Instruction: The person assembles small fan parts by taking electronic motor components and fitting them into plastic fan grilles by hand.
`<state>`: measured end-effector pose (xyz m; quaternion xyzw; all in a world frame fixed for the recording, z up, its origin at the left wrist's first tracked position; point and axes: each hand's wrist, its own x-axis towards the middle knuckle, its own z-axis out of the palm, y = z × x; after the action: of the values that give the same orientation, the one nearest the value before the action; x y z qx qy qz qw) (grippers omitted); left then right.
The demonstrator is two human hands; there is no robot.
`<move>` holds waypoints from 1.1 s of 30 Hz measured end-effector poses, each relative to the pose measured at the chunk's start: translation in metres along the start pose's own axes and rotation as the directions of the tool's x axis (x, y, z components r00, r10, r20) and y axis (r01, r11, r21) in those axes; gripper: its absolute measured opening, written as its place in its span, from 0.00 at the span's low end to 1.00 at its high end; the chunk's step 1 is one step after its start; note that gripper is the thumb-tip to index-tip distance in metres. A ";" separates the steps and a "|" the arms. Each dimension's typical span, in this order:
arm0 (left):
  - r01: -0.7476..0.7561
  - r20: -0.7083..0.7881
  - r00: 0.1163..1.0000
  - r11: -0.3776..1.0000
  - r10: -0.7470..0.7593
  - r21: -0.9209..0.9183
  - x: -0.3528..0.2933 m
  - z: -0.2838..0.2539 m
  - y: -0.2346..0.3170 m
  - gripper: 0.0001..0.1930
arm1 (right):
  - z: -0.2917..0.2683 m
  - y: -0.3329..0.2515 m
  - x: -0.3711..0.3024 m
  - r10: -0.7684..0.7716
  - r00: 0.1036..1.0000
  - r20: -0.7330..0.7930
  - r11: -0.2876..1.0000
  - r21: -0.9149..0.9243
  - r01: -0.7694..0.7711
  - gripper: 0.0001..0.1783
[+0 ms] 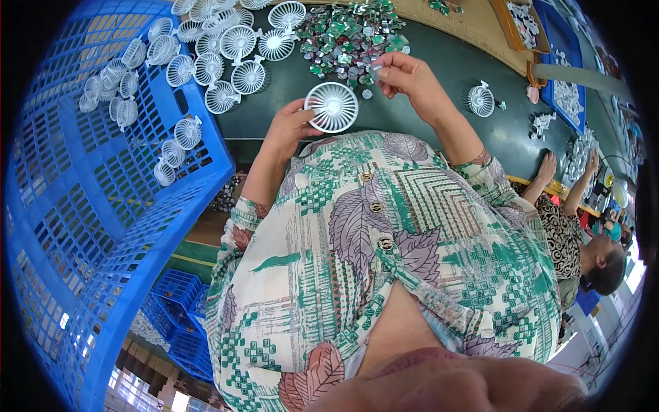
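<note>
My left hand (288, 129) is closed on the edge of a white round plastic grille (335, 108) with slots fanning out from its centre. The grille is held face up over the table's near edge. To its right, my right hand (414, 81) pinches a small grey-silver piece (375, 69) between thumb and fingertips; its exact kind is too small to tell. Just beyond both hands lies a heap of small green, silver and dark pieces (351, 40). More white round grilles (237, 42) lie in a cluster at the far left of the table.
A large blue plastic crate (58, 172) on the left holds several white grilles (125, 84). One grille (481, 100) lies on the dark green table (446, 62) at right. Beyond are a cardboard box (503, 22) and a blue tray (581, 113). A co-worker (573, 244) works farther right.
</note>
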<state>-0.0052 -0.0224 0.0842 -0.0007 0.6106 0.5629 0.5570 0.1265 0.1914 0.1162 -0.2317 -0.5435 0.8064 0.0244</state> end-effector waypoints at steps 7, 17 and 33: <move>0.011 0.134 0.991 1.000 -0.010 -0.012 0.002 0.019 0.009 0.14 | 0.033 0.010 -0.012 -0.409 0.854 0.322 0.370 -0.797 0.478 0.12; -0.041 0.195 0.980 0.997 0.028 0.061 0.006 0.016 0.015 0.14 | 0.030 0.022 -0.003 -0.394 0.789 0.471 0.096 -0.833 0.545 0.11; 0.021 0.231 0.972 0.990 -0.052 0.136 0.014 0.046 0.024 0.14 | 0.005 0.017 -0.021 -0.338 0.856 0.391 0.181 -0.866 0.467 0.18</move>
<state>0.0057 0.0266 0.1031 0.0915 0.5768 0.5069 0.6340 0.1467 0.1740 0.1098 -0.0046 -0.9494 0.3072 0.0654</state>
